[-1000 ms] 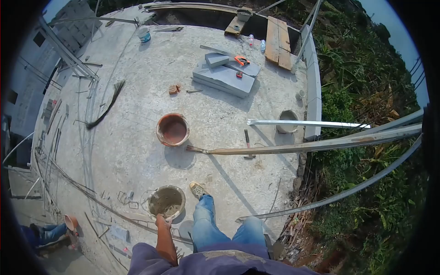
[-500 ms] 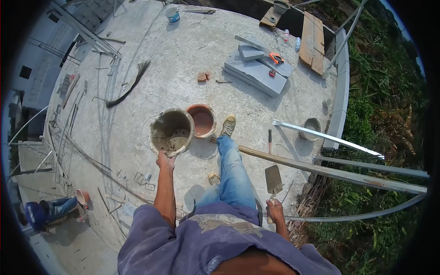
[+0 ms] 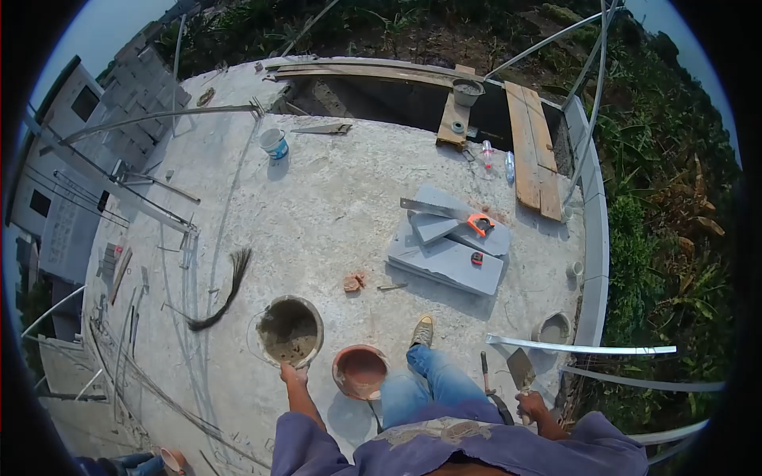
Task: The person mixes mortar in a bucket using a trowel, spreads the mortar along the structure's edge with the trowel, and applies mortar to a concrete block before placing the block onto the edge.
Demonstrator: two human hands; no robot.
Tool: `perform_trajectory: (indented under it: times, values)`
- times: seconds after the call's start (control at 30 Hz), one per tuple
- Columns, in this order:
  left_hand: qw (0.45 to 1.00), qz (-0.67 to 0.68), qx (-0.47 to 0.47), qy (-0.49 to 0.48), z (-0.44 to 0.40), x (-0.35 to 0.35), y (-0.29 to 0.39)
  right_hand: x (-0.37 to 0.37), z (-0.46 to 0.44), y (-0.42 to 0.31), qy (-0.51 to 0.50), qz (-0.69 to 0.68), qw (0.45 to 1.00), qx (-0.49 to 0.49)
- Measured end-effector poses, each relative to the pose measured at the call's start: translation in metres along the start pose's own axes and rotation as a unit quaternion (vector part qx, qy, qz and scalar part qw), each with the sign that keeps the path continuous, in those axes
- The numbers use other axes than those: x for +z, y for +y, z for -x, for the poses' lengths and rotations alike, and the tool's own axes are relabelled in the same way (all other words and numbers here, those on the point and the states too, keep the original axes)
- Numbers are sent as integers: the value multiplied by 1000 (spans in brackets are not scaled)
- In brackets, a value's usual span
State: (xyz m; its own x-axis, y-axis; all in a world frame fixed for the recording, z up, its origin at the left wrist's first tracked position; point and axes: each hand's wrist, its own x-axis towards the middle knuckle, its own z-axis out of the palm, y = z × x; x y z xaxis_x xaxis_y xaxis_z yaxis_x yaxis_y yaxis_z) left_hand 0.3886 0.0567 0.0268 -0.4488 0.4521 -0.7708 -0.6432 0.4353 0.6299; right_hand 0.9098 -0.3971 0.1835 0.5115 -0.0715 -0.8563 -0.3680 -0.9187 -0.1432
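My left hand [image 3: 294,373] is closed on the near rim of a bucket [image 3: 318,329]. Grey mortar [image 3: 298,346] lies in its bottom, and the bucket leans toward me. To its right stands a reddish-brown basin [image 3: 341,387], apart from the bucket and beside my leg. Out at my right side, my right hand [image 3: 533,407] grips the handle of a trowel [image 3: 521,368], its flat blade pointing forward. Close to the trowel, a tool with a dark handle [image 3: 484,363] lies on the concrete.
Grey blocks [image 3: 444,260] ahead carry a handsaw [image 3: 480,224] and a tape measure [image 3: 477,259]. Planks [image 3: 528,151] lie by an opening in the slab [image 3: 405,103]. A metal bar [image 3: 587,347] reaches past the right edge. Rebar [image 3: 171,404] lies left; another person's legs [image 3: 135,464] show at lower left.
The view has swung up and forward, showing more of the far slab. The bucket, still in my left hand, has moved left, away from the basin. My right hand keeps the trowel.
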Motion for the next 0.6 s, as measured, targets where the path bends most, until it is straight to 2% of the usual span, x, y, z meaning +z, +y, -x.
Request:
perform_trajectory:
  times: [0.07,0.1,0.17,0.23,0.33,0.4,0.47,0.5,0.57,0.6]
  values:
    - [995,-87,-38,33,28,25,18,-14,-24,-40,30,-30,998,-49]
    - [995,-83,-36,30,33,40,16,-18,-35,-66,35,-46,996,-74]
    - [983,-162,-37,74,42,62,13,-17,-53,-122,40,-62,992,-101]
    - [983,-164,-67,51,54,83,-3,-5,-81,-170,55,-84,987,-128]
    - [952,-264,-128,-90,63,99,-49,20,-85,-239,57,-78,985,-142]
    - [888,-407,-169,-127,107,135,-62,39,-67,-287,11,-116,986,-120]
    - [802,-526,-227,-168,115,176,-73,67,-74,-317,36,-41,990,-126]
    - [771,-556,-246,-189,110,194,-77,77,-86,-326,47,-67,990,-113]
    - [717,-605,-268,-221,87,238,-70,106,-112,-348,61,62,983,-159]
    - [699,-621,-272,-228,73,263,-62,132,-152,-333,149,229,921,-279]
